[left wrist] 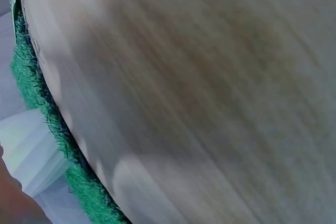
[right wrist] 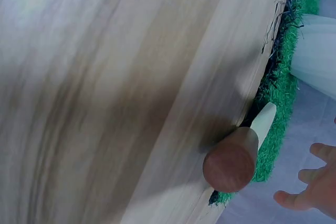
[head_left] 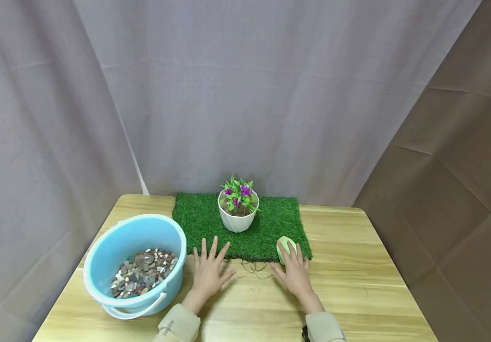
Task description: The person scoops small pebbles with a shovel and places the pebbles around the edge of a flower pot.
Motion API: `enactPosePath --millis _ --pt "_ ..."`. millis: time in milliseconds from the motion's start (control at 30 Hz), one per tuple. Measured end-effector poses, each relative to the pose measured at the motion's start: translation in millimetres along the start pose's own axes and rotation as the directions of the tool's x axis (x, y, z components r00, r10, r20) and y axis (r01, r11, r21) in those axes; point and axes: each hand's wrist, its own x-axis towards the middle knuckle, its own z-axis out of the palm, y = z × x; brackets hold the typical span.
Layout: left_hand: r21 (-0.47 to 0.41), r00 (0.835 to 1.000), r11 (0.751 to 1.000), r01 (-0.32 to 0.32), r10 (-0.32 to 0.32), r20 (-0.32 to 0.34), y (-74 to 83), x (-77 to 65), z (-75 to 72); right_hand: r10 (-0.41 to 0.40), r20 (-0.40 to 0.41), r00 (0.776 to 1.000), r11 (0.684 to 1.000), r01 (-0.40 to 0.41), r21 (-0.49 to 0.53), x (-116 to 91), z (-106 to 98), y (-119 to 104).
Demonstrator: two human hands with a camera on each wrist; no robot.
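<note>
Fingers spread, my left hand [head_left: 207,275] is held palm down over the table, just right of a light blue bucket [head_left: 177,280] of pebbles [head_left: 145,270]. It holds nothing. My right hand [head_left: 297,278], also spread, is above a small trowel with a pale green blade [head_left: 286,243] at the turf's front right corner. In the right wrist view the trowel's round wooden handle end [right wrist: 229,167] points at the camera, and the fingers [right wrist: 320,187] show apart from it. From the head, the hand hides the handle.
A green artificial turf mat [head_left: 271,213] lies along the table's back. On it stands a white pot [head_left: 238,222] with purple flowers [head_left: 244,191]. The bucket's white handle [head_left: 136,313] hangs at its front. Grey curtains [head_left: 245,95] rise behind the wooden table [head_left: 356,285].
</note>
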Motion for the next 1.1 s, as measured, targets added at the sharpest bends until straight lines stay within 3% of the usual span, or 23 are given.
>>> enactPosePath --millis 333,667,900,1100 --pt "-0.156 1.000 0.988 -0.001 0.002 0.007 8.4 2.8 -10.2 -0.008 -0.021 1.000 1.000 0.008 0.012 0.4 -5.2 -1.7" --pt "-0.153 1.000 0.988 0.020 -0.023 -0.013 16.0 -4.8 -20.6 0.008 -0.016 1.000 0.999 -0.007 0.033 -2.5 -10.5 -3.8" --pt "-0.162 0.998 0.987 -0.019 0.009 -0.063 23.3 -7.3 -33.8 0.009 -0.011 1.000 0.998 -0.009 0.055 -5.3 -13.6 -4.8" --pt "-0.205 0.999 0.978 -0.034 0.028 -0.035 32.3 -9.1 -48.4 0.021 -0.025 0.999 0.995 -0.018 0.102 -9.7 -18.3 -7.5"
